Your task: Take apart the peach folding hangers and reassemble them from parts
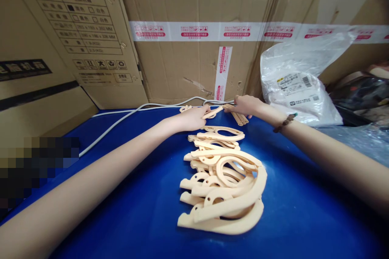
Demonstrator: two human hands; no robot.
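Both my arms reach far forward over a blue table (127,194). My left hand (194,118) is closed on a straight peach plastic bar (213,112) that sticks out to its right. My right hand (245,105) rests on a small bundle of similar peach bars (240,118) near the back edge, fingers curled over them. A bead bracelet (284,123) circles my right wrist. In front of the hands lies a pile of several curved peach plastic hanger pieces (223,178), stacked loosely toward me.
Large cardboard boxes (194,60) with red-and-white tape wall the back and left. A grey cable (127,116) runs along the table's far edge. A white plastic bag with labels (299,89) sits at the back right, with clear plastic sheeting (361,137) beside it.
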